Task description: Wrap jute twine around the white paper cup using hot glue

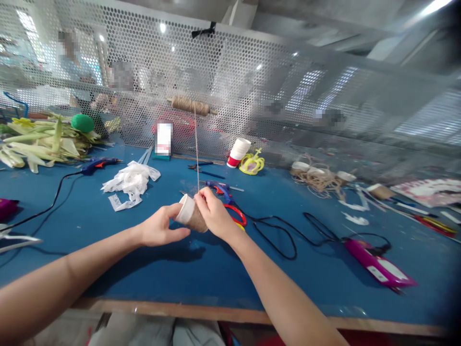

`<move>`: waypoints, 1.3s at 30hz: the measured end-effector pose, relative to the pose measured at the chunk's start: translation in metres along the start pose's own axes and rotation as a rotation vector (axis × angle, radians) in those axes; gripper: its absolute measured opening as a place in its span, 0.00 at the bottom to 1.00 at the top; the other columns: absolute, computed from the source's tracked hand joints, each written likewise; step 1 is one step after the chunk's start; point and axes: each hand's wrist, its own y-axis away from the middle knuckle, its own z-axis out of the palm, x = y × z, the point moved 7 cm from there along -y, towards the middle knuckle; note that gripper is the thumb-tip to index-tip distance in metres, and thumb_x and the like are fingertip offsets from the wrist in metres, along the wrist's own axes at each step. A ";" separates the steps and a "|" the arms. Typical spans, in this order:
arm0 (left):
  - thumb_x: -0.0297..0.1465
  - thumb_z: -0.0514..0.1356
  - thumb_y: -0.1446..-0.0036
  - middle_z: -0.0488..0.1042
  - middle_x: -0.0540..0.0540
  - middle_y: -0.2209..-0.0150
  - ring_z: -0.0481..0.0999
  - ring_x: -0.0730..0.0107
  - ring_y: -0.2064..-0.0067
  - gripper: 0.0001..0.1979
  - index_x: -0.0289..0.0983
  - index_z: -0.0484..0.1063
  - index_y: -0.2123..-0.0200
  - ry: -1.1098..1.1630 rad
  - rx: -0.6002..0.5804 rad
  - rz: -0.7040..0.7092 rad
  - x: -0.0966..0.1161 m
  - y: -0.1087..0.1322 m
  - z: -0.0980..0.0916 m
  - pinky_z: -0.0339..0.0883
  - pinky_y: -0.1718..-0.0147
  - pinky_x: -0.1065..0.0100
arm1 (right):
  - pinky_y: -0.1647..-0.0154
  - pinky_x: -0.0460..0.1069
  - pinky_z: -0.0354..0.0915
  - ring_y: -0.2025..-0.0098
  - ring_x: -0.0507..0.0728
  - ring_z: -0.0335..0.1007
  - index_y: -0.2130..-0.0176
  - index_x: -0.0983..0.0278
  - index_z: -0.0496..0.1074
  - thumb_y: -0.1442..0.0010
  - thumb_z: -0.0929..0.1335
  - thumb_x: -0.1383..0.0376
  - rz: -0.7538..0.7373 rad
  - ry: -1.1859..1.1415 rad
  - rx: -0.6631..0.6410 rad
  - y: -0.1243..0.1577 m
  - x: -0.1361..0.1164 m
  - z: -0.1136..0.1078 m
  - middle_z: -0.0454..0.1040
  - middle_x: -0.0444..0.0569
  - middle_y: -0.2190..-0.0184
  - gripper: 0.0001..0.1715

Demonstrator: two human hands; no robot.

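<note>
My left hand (pixel 160 229) grips the rim end of a paper cup (pixel 190 214) held on its side above the blue table (pixel 108 250). Brown twine covers part of the cup. My right hand (pixel 215 213) pinches the twine against the cup's upper side. A taut strand of twine (pixel 196 149) runs straight up from the cup to a twine spool (pixel 190 105) mounted on the perforated metal screen (pixel 252 86).
A blue glue gun (pixel 220 188) and red scissors (pixel 237 216) lie just behind my right hand. White lace (pixel 130 182), a second glue gun (pixel 97 165), stacked cups (pixel 238 152), twine-wrapped cups (pixel 319 177), a pink power strip (pixel 378 265) with black cables, and green leaves (pixel 39 142) are on the table.
</note>
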 end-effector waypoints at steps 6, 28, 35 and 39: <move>0.35 0.61 0.57 0.73 0.45 0.69 0.71 0.66 0.65 0.17 0.29 0.69 0.65 0.427 0.084 -0.305 -0.021 -0.001 0.000 0.62 0.64 0.68 | 0.67 0.51 0.58 0.69 0.56 0.62 0.70 0.61 0.53 0.41 0.55 0.63 -0.127 0.172 0.016 0.006 -0.012 0.010 0.63 0.48 0.71 0.07; 0.31 0.61 0.60 0.70 0.50 0.78 0.68 0.74 0.75 0.09 0.31 0.70 0.73 0.608 0.234 -0.383 -0.034 0.001 -0.002 0.60 0.72 0.72 | 0.65 0.49 0.59 0.67 0.53 0.62 0.69 0.62 0.58 0.39 0.54 0.61 -0.128 -0.001 -0.039 0.008 -0.010 0.018 0.65 0.46 0.71 0.11; 0.29 0.60 0.62 0.72 0.49 0.75 0.69 0.71 0.70 0.10 0.31 0.71 0.72 0.464 0.224 -0.386 -0.030 0.000 -0.002 0.60 0.67 0.70 | 0.78 0.45 0.57 0.76 0.49 0.61 0.70 0.64 0.65 0.42 0.58 0.52 0.128 -0.308 -0.041 -0.043 0.017 0.008 0.70 0.48 0.70 0.20; 0.29 0.60 0.61 0.72 0.48 0.73 0.69 0.69 0.69 0.11 0.30 0.71 0.71 0.464 0.160 -0.333 -0.027 0.000 0.003 0.60 0.66 0.69 | 0.88 0.43 0.47 0.85 0.44 0.51 0.71 0.65 0.64 0.43 0.63 0.56 0.236 -0.625 -0.148 -0.092 0.011 0.005 0.72 0.49 0.71 0.14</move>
